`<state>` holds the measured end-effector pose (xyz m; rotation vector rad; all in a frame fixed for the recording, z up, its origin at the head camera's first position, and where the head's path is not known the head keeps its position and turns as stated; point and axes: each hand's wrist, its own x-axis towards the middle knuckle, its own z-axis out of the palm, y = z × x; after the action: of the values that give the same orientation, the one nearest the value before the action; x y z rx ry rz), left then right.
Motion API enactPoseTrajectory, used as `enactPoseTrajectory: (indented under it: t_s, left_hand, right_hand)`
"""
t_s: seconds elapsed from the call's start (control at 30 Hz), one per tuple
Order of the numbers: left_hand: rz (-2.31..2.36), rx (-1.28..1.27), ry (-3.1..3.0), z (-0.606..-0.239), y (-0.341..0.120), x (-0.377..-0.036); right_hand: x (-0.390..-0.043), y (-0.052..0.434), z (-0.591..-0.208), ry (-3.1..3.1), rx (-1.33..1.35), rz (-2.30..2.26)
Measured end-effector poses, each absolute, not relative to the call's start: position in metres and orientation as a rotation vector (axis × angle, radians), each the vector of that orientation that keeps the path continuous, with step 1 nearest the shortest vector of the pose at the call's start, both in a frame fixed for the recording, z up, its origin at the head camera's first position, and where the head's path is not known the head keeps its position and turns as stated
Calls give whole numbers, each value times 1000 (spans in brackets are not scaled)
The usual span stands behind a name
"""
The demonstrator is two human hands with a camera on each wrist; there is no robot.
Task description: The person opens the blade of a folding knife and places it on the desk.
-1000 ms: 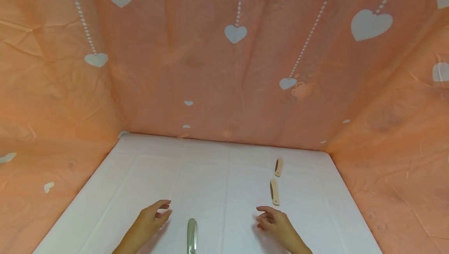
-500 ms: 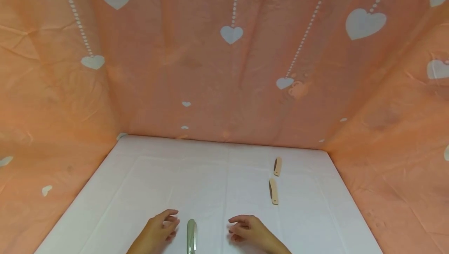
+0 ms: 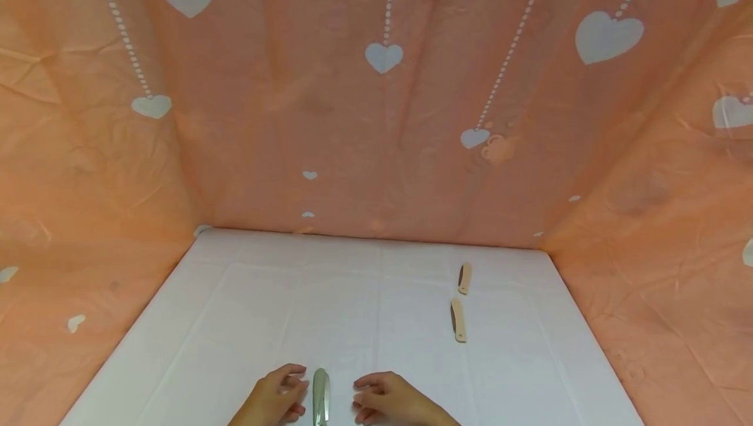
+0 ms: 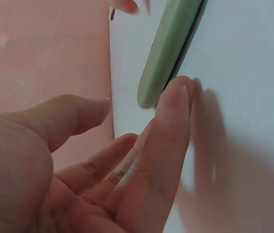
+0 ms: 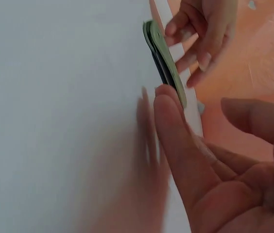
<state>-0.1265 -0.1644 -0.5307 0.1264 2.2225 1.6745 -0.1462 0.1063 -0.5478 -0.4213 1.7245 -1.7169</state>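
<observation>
A folded pocket knife with a green handle (image 3: 318,393) lies on the white table near its front edge, a bright strip of blade along its right side. Just to its left is my left hand (image 3: 273,396), fingers loosely bent and holding nothing. My right hand (image 3: 395,401) hovers on the other side, a little farther off, also relaxed with nothing in it. In the left wrist view the green knife (image 4: 168,53) lies beyond the fingertips, partly overlapped by one finger. From the right wrist, the same knife (image 5: 162,51) appears between both hands.
Two folded knives with beige handles lie at the right of the white table (image 3: 265,295), the nearer one (image 3: 459,321) in front of the farther one (image 3: 465,278). Orange sheeting with white hearts (image 3: 353,119) stands behind the table and on both sides.
Both hands have moved inward and toward the front edge, closing in on the green knife from either side. The right hand travelled farther, leftward from near the beige knives. The knives have stayed put.
</observation>
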Motion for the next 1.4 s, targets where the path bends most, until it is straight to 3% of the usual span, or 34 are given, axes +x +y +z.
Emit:
enactPoseTrajectory:
  t_s: [0.67,1.4]
  left_hand:
    - [1727,150,2143,-541,-153,-127]
    - [1711,237,2137,-546,-132,-140]
  right_hand:
    - [-138,67,-549,1747,-233,-1773]
    - [-138,62,-553,1776,-148,-1842]
